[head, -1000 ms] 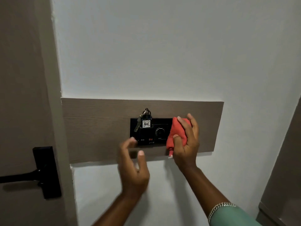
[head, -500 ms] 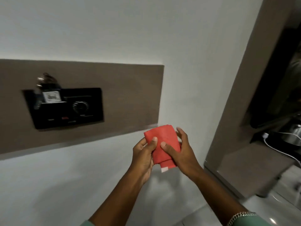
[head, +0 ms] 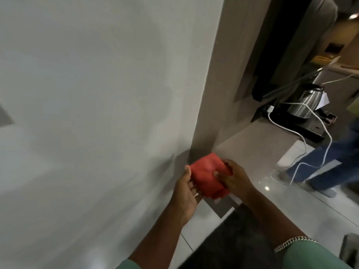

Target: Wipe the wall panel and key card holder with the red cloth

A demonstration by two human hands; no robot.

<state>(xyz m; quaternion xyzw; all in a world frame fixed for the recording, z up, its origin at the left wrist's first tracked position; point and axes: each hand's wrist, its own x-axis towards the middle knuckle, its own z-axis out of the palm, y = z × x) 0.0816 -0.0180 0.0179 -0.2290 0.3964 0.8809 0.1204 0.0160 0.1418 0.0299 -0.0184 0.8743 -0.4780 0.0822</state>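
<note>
The folded red cloth [head: 206,174] is held between both hands low in the view, in front of the white wall. My left hand [head: 185,193] grips its left edge with the thumb on top. My right hand [head: 234,176] grips its right side, thumb pressed onto the cloth. Only a small corner of the brown wall panel [head: 4,116] shows at the far left edge. The black key card holder is out of view.
A brown pillar [head: 219,90] stands just right of the wall. Beyond it a low counter [head: 258,140] carries a steel kettle [head: 306,102] with a white cable [head: 303,136] hanging down. Another person's jeans-clad legs [head: 334,164] stand on the tiled floor at right.
My view has swung right and down, away from the panel. The right hand took the cloth off the panel, and the left hand joined it on the cloth.
</note>
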